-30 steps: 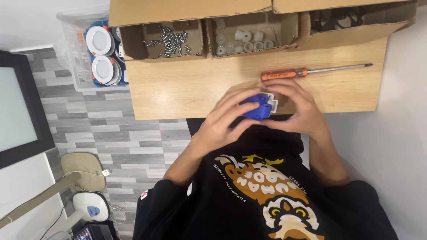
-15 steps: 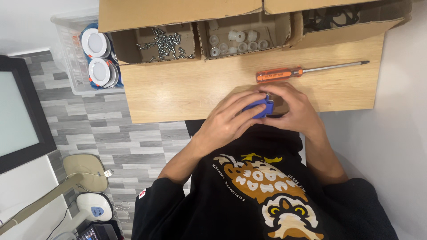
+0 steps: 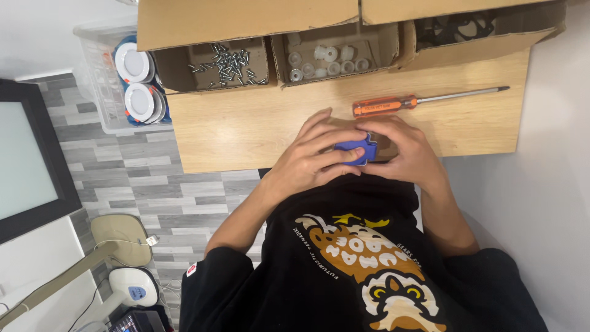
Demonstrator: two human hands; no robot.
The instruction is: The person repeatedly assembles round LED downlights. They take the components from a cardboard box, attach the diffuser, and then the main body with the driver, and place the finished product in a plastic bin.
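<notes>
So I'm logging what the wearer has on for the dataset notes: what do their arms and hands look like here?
Both the left hand and the right hand are bare, with no gloves, rings or watch visible. The forearms are uncovered; short black sleeves belong to a black T-shirt printed with an orange, white and yellow cartoon animal.

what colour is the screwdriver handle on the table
Orange, translucent plastic handle on the long metal-shafted screwdriver; the head view shows it.

L hand [image 3: 313,161] & R hand [image 3: 409,154] are meeting at centre, fingers curling inward; forearms are angling in from 7 & 5 o'clock.
</notes>
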